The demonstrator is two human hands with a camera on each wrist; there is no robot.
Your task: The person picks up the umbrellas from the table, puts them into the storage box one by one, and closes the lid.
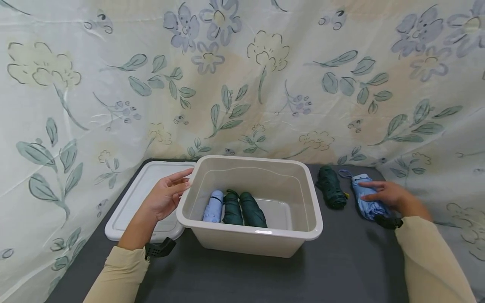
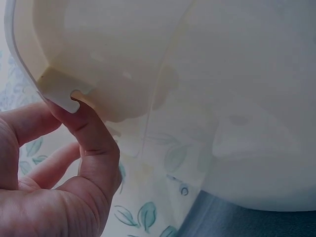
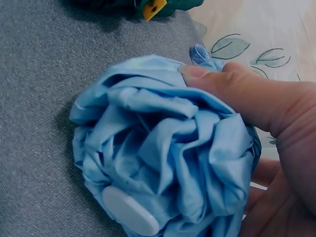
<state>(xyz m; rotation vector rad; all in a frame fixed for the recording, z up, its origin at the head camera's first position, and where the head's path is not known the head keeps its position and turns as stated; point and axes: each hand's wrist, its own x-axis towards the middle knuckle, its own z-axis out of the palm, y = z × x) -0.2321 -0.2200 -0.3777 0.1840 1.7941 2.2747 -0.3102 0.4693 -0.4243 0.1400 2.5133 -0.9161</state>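
Note:
My left hand (image 1: 166, 195) pinches the left rim of a beige plastic storage bin (image 1: 250, 242), thumb and finger right at its lip (image 2: 59, 96) in the left wrist view. Inside lie a light blue folded umbrella (image 1: 213, 206) and two dark green folded umbrellas (image 1: 232, 209), side by side at the left. Off to the bin's right, my right hand (image 1: 394, 195) grips another blue folded umbrella (image 1: 367, 195) that lies on the table. Its crumpled fabric (image 3: 163, 133) and an oval white piece (image 3: 131, 210) face the right wrist camera, with my thumb along one side and fingers partly hidden behind.
Between the bin and the right hand lies a dark green folded umbrella (image 1: 331, 188) with a small yellow tag. A white lid (image 1: 132, 202) rests on the dark grey table (image 1: 235, 280), left of the bin. Flower-patterned cloth (image 1: 242, 84) hangs behind and at both sides.

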